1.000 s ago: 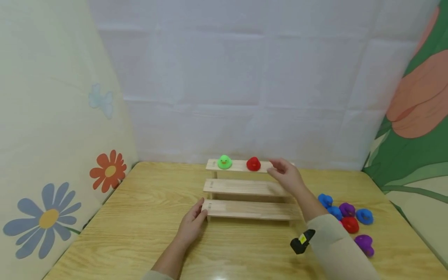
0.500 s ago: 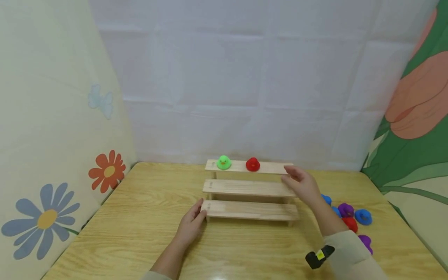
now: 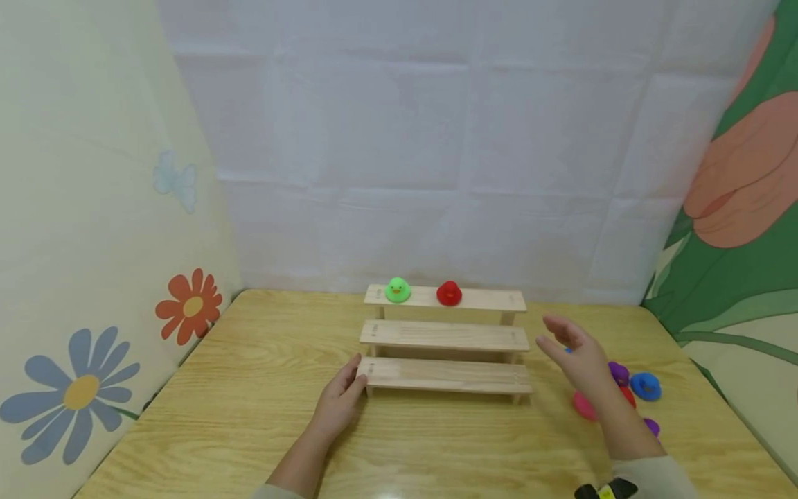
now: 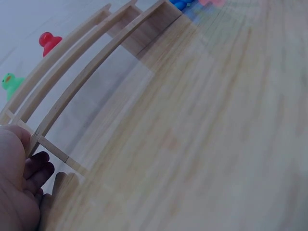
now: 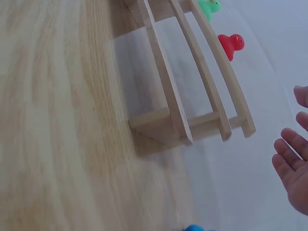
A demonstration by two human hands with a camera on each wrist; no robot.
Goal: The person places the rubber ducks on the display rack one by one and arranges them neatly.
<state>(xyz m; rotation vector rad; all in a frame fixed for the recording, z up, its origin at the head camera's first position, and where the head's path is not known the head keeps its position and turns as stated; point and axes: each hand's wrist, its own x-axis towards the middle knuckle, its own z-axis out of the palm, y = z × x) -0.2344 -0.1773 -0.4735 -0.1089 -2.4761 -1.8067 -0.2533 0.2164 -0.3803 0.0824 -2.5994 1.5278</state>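
A three-tier wooden stand is on the table. On its top tier sit a green rubber duck at the left and a red rubber duck near the middle. My left hand grips the left end of the lowest tier; in the left wrist view its thumb lies over the board and its fingers curl by the leg. Right of the stand, my right hand is in the air with fingers extended and nothing held. The right wrist view shows that palm bare, apart from the stand.
Several more ducks lie on the table to the right, partly covered by my right arm: a blue one, purple ones, a red one and a pink one. A white cloth backdrop hangs behind the table.
My right hand has moved from beside the red duck at the top tier, rightward and toward me, to near the loose ducks. My left hand stays on the stand.
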